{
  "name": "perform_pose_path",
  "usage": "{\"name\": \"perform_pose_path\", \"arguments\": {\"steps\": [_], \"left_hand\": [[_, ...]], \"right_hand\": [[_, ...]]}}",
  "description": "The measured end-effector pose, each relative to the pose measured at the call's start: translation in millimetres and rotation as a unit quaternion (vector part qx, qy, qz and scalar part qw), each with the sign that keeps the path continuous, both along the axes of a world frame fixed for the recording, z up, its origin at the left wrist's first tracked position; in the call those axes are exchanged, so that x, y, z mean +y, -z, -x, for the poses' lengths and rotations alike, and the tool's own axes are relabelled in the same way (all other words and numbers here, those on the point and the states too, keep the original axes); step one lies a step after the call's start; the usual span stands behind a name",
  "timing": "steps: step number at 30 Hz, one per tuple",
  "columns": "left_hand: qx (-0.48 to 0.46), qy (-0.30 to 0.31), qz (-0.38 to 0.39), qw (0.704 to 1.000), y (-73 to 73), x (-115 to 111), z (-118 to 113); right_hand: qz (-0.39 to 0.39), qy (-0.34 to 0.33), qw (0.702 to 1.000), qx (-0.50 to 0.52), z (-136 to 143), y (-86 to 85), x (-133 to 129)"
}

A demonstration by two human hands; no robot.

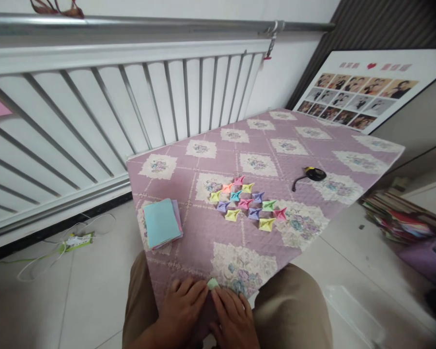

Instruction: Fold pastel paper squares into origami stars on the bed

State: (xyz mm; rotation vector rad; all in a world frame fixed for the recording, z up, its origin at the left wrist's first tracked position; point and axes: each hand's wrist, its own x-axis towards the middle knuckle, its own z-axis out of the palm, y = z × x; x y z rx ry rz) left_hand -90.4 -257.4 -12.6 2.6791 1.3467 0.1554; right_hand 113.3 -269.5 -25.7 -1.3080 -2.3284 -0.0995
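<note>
At the table's near edge a small piece of light green paper (212, 283) lies between my hands, mostly hidden by the fingers. My left hand (183, 305) presses on its left side with fingertips together. From the right, my right hand (234, 310) pinches it with thumb and fingers. Beyond them stand several small folded paper pieces (243, 203) in rows, coloured pink, yellow, blue, purple, green and orange. A stack of square coloured paper (162, 223) with a light blue sheet on top sits at the left.
A purple floral tablecloth (218, 232) covers the table. A black and yellow tape measure (315, 173) with a strap lies at the right. Behind is a white radiator (160, 102). A photo board (359, 92) leans at the back right. A power strip (77, 241) is on the floor.
</note>
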Motion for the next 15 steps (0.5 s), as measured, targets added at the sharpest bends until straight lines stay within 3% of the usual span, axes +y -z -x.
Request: {"name": "perform_pose_path", "arguments": {"steps": [15], "left_hand": [[-0.036, -0.01, -0.07, 0.997, -10.8, 6.7, -0.3]], "right_hand": [[-0.032, -0.009, 0.998, -0.047, -5.2, 21.3, 3.0]]}}
